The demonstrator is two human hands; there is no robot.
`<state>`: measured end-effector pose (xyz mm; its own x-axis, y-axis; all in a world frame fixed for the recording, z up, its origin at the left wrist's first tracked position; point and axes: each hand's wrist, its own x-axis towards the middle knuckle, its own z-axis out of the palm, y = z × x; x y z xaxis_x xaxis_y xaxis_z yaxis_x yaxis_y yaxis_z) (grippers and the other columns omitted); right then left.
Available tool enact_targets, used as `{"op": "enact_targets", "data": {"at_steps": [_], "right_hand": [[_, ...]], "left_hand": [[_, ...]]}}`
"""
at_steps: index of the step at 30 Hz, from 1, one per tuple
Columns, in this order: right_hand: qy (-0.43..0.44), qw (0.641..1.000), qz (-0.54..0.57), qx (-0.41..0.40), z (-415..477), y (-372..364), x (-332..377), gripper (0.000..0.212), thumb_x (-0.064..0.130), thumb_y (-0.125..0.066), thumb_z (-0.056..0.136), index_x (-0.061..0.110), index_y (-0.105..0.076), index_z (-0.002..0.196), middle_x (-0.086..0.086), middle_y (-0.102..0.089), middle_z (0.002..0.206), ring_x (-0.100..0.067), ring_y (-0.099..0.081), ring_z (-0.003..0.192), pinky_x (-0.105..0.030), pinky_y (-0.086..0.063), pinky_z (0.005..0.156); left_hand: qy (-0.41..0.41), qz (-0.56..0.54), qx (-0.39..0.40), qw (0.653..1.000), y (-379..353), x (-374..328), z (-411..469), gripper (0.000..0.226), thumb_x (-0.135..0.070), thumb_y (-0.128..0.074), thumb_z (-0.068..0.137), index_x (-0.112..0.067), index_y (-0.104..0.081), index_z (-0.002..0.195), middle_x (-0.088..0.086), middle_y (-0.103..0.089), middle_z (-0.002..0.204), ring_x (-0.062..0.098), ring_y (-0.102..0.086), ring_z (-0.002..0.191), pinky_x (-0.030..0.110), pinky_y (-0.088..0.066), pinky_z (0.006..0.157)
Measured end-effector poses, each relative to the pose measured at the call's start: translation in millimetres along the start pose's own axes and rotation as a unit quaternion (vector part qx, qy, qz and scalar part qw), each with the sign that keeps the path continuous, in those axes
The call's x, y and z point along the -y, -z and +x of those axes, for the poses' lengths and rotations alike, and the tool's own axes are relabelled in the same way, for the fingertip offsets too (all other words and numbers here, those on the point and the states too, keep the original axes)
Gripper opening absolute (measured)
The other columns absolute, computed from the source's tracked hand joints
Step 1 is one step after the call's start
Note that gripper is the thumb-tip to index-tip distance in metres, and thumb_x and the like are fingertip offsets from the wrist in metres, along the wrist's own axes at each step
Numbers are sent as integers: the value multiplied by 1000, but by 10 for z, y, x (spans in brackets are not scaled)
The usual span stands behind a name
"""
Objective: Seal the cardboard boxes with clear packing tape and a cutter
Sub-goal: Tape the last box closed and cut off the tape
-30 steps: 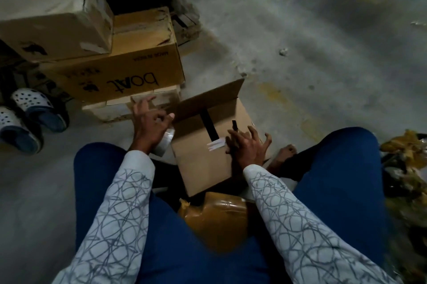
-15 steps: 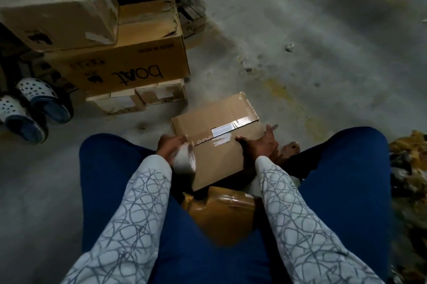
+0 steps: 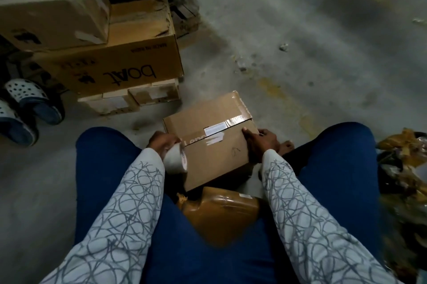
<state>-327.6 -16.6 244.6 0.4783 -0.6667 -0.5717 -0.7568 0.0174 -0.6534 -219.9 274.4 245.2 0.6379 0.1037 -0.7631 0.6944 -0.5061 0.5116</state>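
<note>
**One box (image 3: pixel 215 145), flaps down, seam to tape**

Location: on the floor (image 3: pixel 300 52) just before you, flaps shut, old tape (image 3: pixel 238 119) across the seam.
Handling of box: corrugated card, probably light. It is stiff at the edges and the flaps likely give midway, so press beside the seam and steady it at a corner.
Handling of roll (image 3: pixel 176 161): rigid core, slick outside. Hold it through the core.
Your left grip (image 3: pixel 161 142): curled round the roll at the box's left edge.
Your right grip (image 3: pixel 262 142): fingers laid on the right edge, holding nothing.
No cutter in view.
</note>
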Motion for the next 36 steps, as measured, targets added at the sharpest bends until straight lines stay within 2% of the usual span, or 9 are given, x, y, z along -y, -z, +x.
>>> {"op": "enact_targets", "data": {"at_steps": [4, 7, 10, 15, 19, 22, 28, 33, 36], "right_hand": [[60, 998, -25, -24, -64, 121, 182, 63, 66, -78, 66, 26, -75, 114, 1, -75, 110, -24, -66, 110, -31, -51, 98], [82, 995, 17, -55, 22, 276, 375, 59, 64, -77, 71, 27, -72, 117, 1, -73, 115, -24, -63, 114, -31, -47, 100], [123, 988, 63, -73, 173, 314, 551, 69, 72, -74, 67, 29, -69, 121, 1, -71, 119, -23, -64, 114, -40, -51, 102], [150, 986, 58, -47, 431, 176, 700, 66, 68, -73, 71, 35, -61, 127, 4, -66, 124, -21, -64, 110, -48, -57, 92], [120, 992, 29, -29, 644, 7, 638, 71, 59, -76, 75, 33, -54, 137, -2, -62, 134, -29, -59, 119, -50, -53, 98], [101, 994, -23, -35, 774, -41, 622, 75, 47, -76, 83, 25, -44, 147, -9, -55, 143, -33, -51, 131, -42, -42, 110], [159, 972, -137, -102, 683, -92, 709, 78, 44, -71, 87, 27, -30, 151, -6, -38, 155, -27, -23, 148, -56, -27, 112], [277, 949, -51, -139, 388, -192, 790, 45, 40, -50, 103, 27, -48, 146, -13, -52, 140, -30, -47, 131, -48, -35, 108], [342, 938, -19, -48, 184, -228, 700, 37, 22, -43, 107, 18, -53, 143, -15, -58, 137, -32, -55, 122, -28, -37, 98]], "left_hand": [[-37, -30, 28, 998, 62, -88, 151, 71, -37, -97, 36, -3, -74, 94, 14, -75, 88, 27, -75, 78, 42, -62, 80], [-103, -21, 27, 994, 70, -558, -243, 28, -26, -89, 72, -7, -68, 75, 10, -67, 69, 16, -67, 55, 23, -55, 56], [-172, 28, -16, 985, 119, -1000, -263, 27, -29, -85, 77, -13, -65, 69, 7, -66, 66, 23, -62, 62, 32, -50, 60], [-178, 67, -20, 982, 223, -1501, -57, 32, -28, -87, 74, -15, -64, 57, 1, -64, 54, 21, -58, 57, 29, -45, 60], [-123, 75, -7, 990, 26, -1478, 236, 24, -29, -81, 81, -10, -68, 77, 8, -68, 74, 21, -63, 64, 27, -47, 58], [-91, 12, 12, 996, -96, -1339, 526, 38, -27, -82, 80, -1, -70, 104, 19, -73, 98, 28, -71, 81, 36, -58, 73], [-85, -37, 43, 995, -106, -1343, 544, 38, -27, -83, 79, -3, -69, 105, 20, -74, 100, 29, -73, 85, 45, -60, 84], [-153, -18, 20, 988, -20, -1402, 6, 20, -22, -77, 87, -5, -67, 92, 13, -70, 86, 20, -67, 68, 26, -55, 54], [-203, -24, 21, 979, 40, -1256, -206, 11, -10, -73, 88, -1, -68, 84, 22, -70, 94, 31, -70, 83, 37, -62, 70]]}}
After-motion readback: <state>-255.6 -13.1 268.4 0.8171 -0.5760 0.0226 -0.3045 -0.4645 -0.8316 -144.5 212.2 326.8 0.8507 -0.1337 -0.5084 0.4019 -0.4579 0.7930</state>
